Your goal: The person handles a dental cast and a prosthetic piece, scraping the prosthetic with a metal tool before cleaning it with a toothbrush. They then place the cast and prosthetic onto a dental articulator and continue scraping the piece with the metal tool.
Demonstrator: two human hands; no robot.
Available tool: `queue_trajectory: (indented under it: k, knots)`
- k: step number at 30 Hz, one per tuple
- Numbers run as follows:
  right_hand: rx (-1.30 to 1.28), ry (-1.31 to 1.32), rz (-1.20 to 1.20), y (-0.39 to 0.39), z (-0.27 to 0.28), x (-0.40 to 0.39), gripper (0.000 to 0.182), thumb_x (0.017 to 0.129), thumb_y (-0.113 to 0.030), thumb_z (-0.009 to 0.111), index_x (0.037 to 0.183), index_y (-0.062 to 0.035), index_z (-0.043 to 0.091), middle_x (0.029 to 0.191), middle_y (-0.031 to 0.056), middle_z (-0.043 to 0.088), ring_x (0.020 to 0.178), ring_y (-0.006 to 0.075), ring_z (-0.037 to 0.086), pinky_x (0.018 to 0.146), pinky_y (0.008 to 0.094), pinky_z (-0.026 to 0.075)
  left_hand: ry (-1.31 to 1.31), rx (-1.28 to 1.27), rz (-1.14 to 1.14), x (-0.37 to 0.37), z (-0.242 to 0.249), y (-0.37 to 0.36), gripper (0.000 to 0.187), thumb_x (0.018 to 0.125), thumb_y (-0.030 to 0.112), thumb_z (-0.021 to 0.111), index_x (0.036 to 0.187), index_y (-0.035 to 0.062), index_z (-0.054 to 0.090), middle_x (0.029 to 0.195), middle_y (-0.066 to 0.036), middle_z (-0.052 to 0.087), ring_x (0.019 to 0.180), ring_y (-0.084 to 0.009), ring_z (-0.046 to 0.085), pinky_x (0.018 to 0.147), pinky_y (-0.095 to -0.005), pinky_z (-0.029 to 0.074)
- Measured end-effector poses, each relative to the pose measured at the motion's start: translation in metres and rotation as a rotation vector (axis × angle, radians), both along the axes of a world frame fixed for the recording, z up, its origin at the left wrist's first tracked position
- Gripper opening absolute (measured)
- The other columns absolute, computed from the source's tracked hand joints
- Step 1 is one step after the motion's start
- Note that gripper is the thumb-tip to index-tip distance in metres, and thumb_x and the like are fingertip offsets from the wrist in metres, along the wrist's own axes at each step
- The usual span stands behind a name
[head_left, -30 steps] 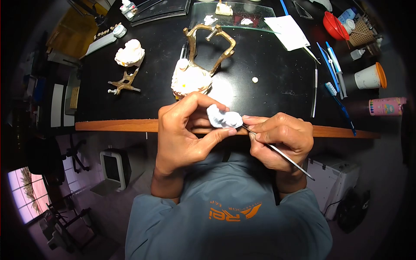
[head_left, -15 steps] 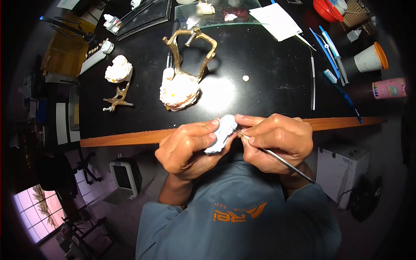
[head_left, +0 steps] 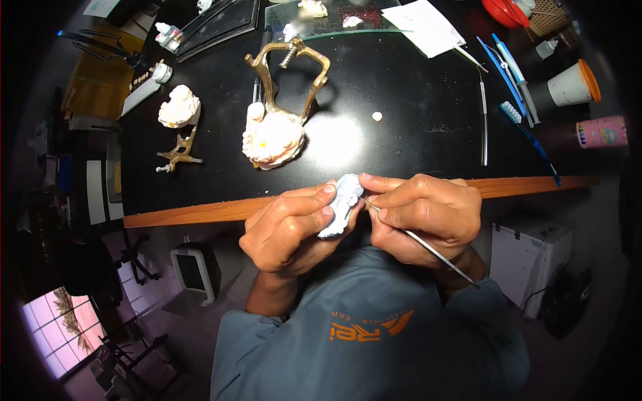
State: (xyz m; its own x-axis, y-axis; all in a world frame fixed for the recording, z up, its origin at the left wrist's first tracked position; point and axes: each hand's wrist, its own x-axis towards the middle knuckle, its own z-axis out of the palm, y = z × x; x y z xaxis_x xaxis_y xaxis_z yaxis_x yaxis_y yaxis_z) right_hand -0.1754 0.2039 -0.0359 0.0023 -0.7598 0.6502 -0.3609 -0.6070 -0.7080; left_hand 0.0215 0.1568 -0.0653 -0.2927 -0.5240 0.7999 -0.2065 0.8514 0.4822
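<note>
Near the table's front edge, my left hand [head_left: 289, 227] grips a pale blue-white moulded piece [head_left: 344, 206] between thumb and fingers. My right hand [head_left: 428, 217] pinches a thin metal tool [head_left: 438, 255], whose tip meets the right side of the piece. The right index fingertip rests by the piece's upper end. Behind my hands stands a plaster dental cast [head_left: 273, 140] on a brass-coloured articulator frame [head_left: 324, 77]. A second plaster cast [head_left: 179, 107] with a brass-coloured frame part [head_left: 180, 152] lies farther left.
A wooden edge [head_left: 194, 212] borders the black table. To the right are a metal instrument [head_left: 484, 123], a toothbrush [head_left: 535, 144], a white cup with an orange rim [head_left: 572, 85] and a pink container [head_left: 602, 132]. A glass plate [head_left: 334, 30] and white paper [head_left: 424, 28] lie at the back.
The view has shifted slightly. The tool in my right hand has swung a little, its rear end now lower and slightly left. Both hands keep their holds.
</note>
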Motion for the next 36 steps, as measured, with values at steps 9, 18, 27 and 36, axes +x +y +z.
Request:
queue_trajectory:
  k: [9,18,27,36]
  knots:
    - [0.014,0.038,0.002,0.001,0.003,-0.001,0.017,0.072,0.008,0.081,0.071,0.0003,0.066,0.075,0.0091,0.073,0.079,0.0249,0.081,0.079,0.0331,0.070,-0.026,0.020,-0.002,0.001,0.003,0.000,0.047,0.065,0.007,0.103,0.090,0.0025,0.063,0.083,-0.015,0.075,0.079,-0.0235,0.080,0.073,-0.0379,0.070]
    - [0.009,0.071,-0.006,0.002,0.002,-0.003,0.019,0.071,0.008,0.082,0.070,-0.0003,0.065,0.073,0.0084,0.072,0.080,0.0250,0.081,0.075,0.0317,0.069,-0.031,0.050,0.006,0.001,0.003,0.001,0.046,0.065,0.006,0.103,0.088,0.0025,0.063,0.083,-0.017,0.075,0.078,-0.0231,0.079,0.073,-0.0366,0.069]
    - [0.001,0.075,0.015,0.001,0.001,-0.004,0.019,0.071,0.007,0.081,0.069,-0.0001,0.064,0.074,0.0093,0.073,0.083,0.0267,0.082,0.074,0.0319,0.069,-0.047,0.100,0.009,0.004,0.008,0.001,0.048,0.064,0.008,0.104,0.086,0.0037,0.061,0.078,-0.012,0.073,0.079,-0.0234,0.080,0.071,-0.0343,0.068]
    - [-0.002,0.069,0.043,0.000,0.000,-0.006,0.021,0.070,0.007,0.083,0.068,-0.0003,0.063,0.075,0.0105,0.073,0.086,0.0274,0.082,0.073,0.0320,0.069,-0.035,0.209,-0.068,0.010,0.014,-0.004,0.048,0.061,0.007,0.105,0.084,0.0021,0.063,0.079,-0.012,0.073,0.080,-0.0222,0.080,0.070,-0.0307,0.065]
